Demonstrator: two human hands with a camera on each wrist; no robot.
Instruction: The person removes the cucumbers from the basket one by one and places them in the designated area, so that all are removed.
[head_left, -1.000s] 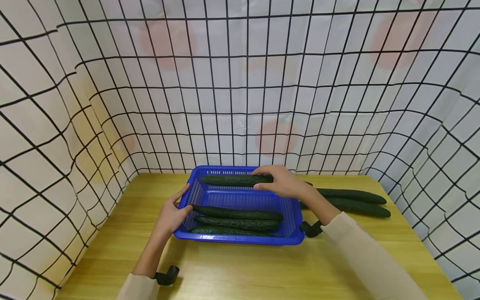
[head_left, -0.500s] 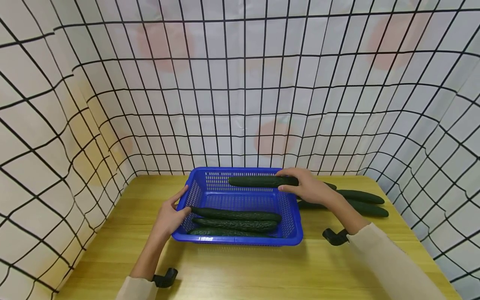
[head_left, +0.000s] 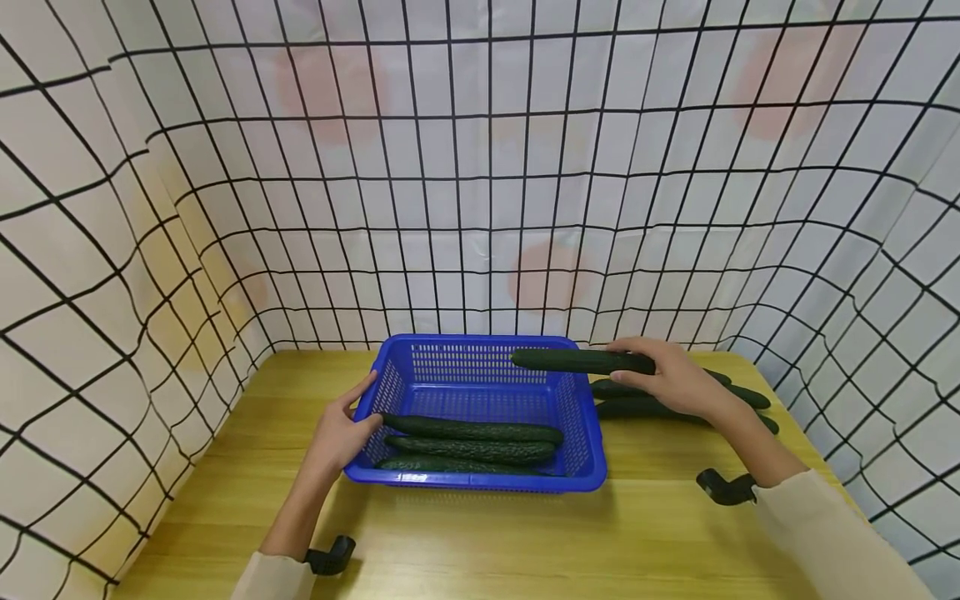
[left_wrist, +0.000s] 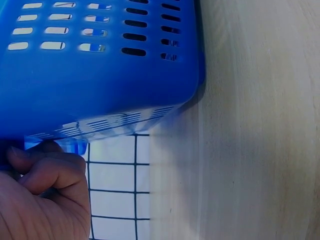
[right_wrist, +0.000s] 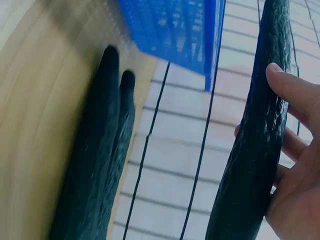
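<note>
Held cucumber (head_left: 573, 361) is pinched in right grip (head_left: 675, 379), tip reaching left over blue basket (head_left: 474, 480). Beneath that grip, two loose cucumbers (head_left: 648, 408) on table (head_left: 450, 542). Left grip (head_left: 341, 432) grasps basket's left rim; three cucumbers (head_left: 472, 450) inside, right of it.

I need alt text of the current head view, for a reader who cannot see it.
A person's right hand holds a dark green cucumber raised at the right end of a blue plastic basket, while the left hand grips its left rim. Three cucumbers lie inside the basket; two others lie on the wooden table to its right.
</note>
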